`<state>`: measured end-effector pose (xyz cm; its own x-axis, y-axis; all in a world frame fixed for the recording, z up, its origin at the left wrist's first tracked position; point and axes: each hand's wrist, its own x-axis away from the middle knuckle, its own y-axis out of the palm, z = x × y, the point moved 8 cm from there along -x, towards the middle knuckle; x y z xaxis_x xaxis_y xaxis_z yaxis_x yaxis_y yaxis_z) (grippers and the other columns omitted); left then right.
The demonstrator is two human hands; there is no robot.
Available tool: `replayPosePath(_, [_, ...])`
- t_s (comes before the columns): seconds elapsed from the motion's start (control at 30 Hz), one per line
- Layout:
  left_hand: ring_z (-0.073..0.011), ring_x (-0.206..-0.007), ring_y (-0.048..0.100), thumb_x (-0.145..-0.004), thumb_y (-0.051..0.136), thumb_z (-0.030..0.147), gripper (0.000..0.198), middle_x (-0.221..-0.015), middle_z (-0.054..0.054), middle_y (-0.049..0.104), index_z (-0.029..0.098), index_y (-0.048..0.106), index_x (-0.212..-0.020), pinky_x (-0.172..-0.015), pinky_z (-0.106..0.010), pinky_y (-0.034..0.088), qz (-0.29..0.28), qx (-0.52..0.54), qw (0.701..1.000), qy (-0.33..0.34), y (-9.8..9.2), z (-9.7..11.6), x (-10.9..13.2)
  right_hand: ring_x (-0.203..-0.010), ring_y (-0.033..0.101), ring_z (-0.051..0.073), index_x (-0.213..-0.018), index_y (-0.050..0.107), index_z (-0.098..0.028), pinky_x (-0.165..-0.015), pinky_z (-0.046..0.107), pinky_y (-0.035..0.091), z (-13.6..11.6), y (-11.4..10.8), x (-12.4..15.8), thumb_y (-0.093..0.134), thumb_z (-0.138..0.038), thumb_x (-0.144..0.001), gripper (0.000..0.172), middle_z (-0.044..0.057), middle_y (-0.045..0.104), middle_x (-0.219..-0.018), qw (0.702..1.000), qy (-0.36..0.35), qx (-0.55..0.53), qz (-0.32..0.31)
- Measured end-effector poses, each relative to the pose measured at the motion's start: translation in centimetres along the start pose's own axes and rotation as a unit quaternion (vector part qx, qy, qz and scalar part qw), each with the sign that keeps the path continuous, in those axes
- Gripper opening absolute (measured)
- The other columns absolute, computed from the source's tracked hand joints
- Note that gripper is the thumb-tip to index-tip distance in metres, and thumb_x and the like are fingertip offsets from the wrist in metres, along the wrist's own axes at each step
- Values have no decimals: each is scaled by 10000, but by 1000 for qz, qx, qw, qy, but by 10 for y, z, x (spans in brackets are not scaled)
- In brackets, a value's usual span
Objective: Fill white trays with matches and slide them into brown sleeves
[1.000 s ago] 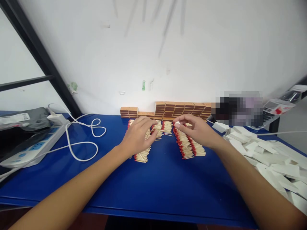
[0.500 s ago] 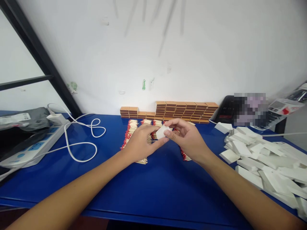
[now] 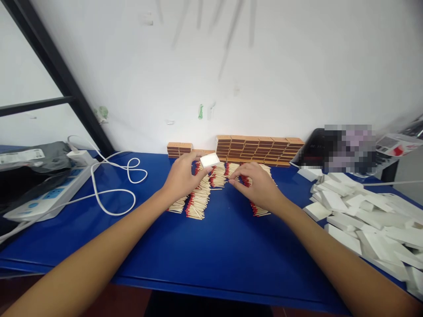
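Note:
My left hand grips a small white matchbox tray between thumb and fingers, raised above the matches and tilted. Under and beside that hand lie rows of red-tipped matches on the blue table. My right hand hovers low over more matches, its thumb and fingertips drawn together. Whatever those fingertips pinch, if anything, is too small to make out. More matches show from beneath the right hand.
Brown matchboxes are stacked along the wall. A heap of white trays covers the right side, with a phone behind it. To the left are a power strip, a white cable and a grey plastic bag.
My right hand has let go of the white tray and moved slightly right, down to the matches. My left hand has carried the tray left and up, turning it.

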<state>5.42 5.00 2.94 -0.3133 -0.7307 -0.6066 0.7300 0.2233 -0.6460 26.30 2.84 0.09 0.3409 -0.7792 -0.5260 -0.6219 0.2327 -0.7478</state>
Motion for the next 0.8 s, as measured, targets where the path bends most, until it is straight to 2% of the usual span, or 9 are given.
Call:
replayPosePath(0.1, [-262, -1147, 727, -924, 793, 266, 327, -1252, -60, 769, 237, 657, -1220, -1019, -431, 560, -1, -3, 1000, -12, 0, -1, 0, -1019, 588, 293, -905, 750, -257, -976, 506, 482, -6, 17, 4, 701, -304, -948, 80, 85, 725, -995, 998, -21, 22, -46])
replayPosePath(0.2, [-274, -1134, 716, -924, 793, 260, 315, -1216, -67, 766, 228, 645, -1201, -1003, -444, 551, -2, -20, 1000, 2, 1, 3, 1, -1036, 588, 296, -922, 736, -247, -1015, 533, 463, -13, 27, 7, 695, -291, -958, 70, 91, 708, -1016, 997, -32, 41, -56])
replayPosePath(0.4, [-288, -1141, 680, -959, 760, 286, 316, -1217, -70, 748, 209, 619, -1232, -988, -458, 522, -13, -52, 998, 34, 5, 8, 2, -1052, 569, 302, -957, 710, -251, -964, 487, 472, -15, 29, 6, 717, -289, -956, 39, 84, 697, -1028, 998, -26, 47, -38])
replayPosePath(0.7, [-283, -1114, 679, -947, 755, 266, 305, -1193, -82, 746, 213, 598, -1203, -961, -441, 521, -19, -75, 996, 48, 7, 8, 2, -1047, 515, 313, -897, 705, -216, -988, 500, 431, -16, 42, 5, 665, -248, -994, 109, 98, 666, -986, 991, 0, 96, -95])
replayPosePath(0.8, [-286, -1117, 673, -949, 757, 269, 310, -1193, -87, 744, 208, 599, -1208, -969, -446, 519, -21, -87, 995, 51, 6, 8, 2, -1032, 506, 311, -894, 686, -210, -961, 490, 434, -13, 38, 8, 612, -240, -1016, 145, 107, 661, -998, 987, -5, 114, -110])
